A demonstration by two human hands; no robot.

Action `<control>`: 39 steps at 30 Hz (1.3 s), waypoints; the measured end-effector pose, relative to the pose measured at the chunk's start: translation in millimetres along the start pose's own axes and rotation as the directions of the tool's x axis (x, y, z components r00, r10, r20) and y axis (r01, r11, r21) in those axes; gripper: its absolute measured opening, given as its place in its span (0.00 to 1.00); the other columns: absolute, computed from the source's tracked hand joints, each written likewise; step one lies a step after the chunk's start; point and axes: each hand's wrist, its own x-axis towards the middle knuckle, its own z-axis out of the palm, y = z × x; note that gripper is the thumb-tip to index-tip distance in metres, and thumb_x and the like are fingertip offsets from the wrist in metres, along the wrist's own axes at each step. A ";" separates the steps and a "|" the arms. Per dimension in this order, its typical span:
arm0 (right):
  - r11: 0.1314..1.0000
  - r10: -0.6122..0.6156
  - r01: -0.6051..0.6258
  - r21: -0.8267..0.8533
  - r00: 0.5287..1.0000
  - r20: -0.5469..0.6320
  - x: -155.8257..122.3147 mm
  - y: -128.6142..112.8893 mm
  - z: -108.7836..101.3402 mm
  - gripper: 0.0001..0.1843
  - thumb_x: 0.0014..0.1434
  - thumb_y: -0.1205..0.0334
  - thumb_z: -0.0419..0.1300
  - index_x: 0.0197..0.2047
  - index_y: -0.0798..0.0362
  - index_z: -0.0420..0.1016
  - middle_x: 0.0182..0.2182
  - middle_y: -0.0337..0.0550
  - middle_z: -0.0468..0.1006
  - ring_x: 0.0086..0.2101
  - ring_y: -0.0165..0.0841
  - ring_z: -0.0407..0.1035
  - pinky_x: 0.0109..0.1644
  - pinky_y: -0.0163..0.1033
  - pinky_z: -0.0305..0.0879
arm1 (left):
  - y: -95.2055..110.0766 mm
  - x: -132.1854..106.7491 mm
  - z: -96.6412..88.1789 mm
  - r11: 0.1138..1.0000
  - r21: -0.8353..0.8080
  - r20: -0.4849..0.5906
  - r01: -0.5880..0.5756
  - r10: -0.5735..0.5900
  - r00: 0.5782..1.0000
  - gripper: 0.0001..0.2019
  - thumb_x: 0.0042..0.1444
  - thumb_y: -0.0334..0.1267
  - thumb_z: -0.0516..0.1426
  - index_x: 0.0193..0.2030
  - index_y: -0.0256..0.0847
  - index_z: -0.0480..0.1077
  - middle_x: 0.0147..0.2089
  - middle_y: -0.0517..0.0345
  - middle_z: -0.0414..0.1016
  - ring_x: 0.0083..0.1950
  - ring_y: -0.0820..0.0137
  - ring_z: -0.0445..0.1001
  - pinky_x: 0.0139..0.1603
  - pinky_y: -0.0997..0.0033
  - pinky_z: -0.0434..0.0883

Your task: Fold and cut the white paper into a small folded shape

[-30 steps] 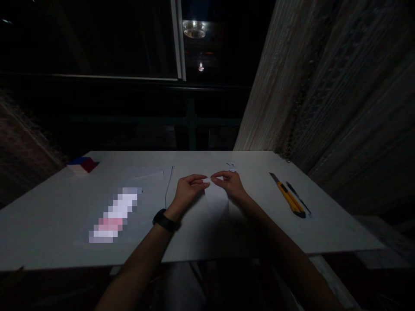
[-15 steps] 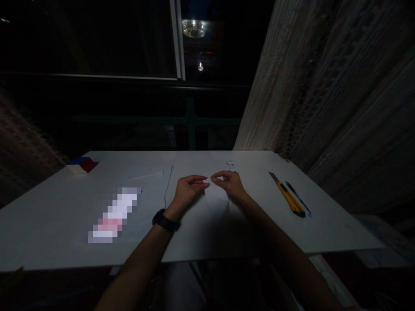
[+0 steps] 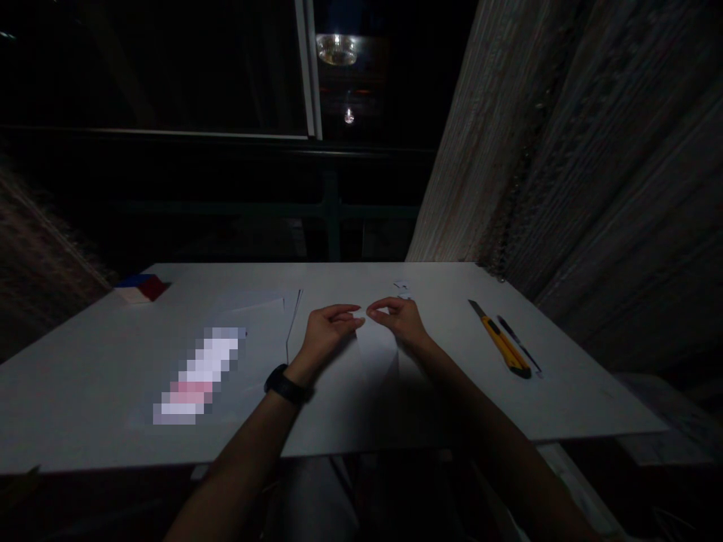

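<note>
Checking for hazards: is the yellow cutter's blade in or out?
Out: a grey blade protrudes from the far end of the yellow cutter lying on the table.

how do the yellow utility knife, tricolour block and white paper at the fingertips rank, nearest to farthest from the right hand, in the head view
1. White paper: at the right hand.
2. Yellow utility knife: to its right.
3. Tricolour block: far left.

Wht tbl (image 3: 350, 282) w/ papers (image 3: 264, 325) L, scraps (image 3: 402, 287) mid-back, yel. cutter (image 3: 501, 340) & pen (image 3: 520, 345) R, red/blue block (image 3: 139, 288) far L
</note>
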 end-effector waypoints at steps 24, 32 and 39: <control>0.992 0.060 -0.061 0.115 0.998 0.009 -2.8 -7.4 1.9 0.15 0.39 0.52 0.66 0.27 0.55 0.76 0.11 0.31 0.59 0.15 0.22 0.46 0.19 0.32 0.42 | 5.0 -3.1 1.9 1.000 0.000 -0.040 0.029 -0.029 0.999 0.14 0.37 0.39 0.65 0.33 0.34 0.77 0.26 0.51 0.77 0.26 0.70 0.74 0.29 0.73 0.70; 0.898 0.239 -0.249 0.363 0.968 0.074 -2.8 -6.4 3.8 0.18 0.37 0.52 0.68 0.29 0.56 0.74 0.17 0.36 0.70 0.19 0.27 0.61 0.24 0.34 0.55 | 2.3 -1.2 0.3 0.999 0.013 -0.073 0.033 -0.032 0.997 0.15 0.39 0.40 0.65 0.34 0.34 0.77 0.28 0.51 0.78 0.27 0.70 0.74 0.30 0.73 0.71; 0.835 0.340 -0.334 0.439 0.938 0.067 -4.9 -12.0 5.2 0.17 0.34 0.54 0.70 0.19 0.57 0.69 0.15 0.35 0.69 0.17 0.25 0.60 0.21 0.32 0.53 | -0.2 0.2 -1.8 0.999 -0.021 -0.060 0.026 -0.027 0.998 0.15 0.40 0.40 0.65 0.35 0.34 0.77 0.30 0.50 0.79 0.29 0.69 0.75 0.33 0.71 0.72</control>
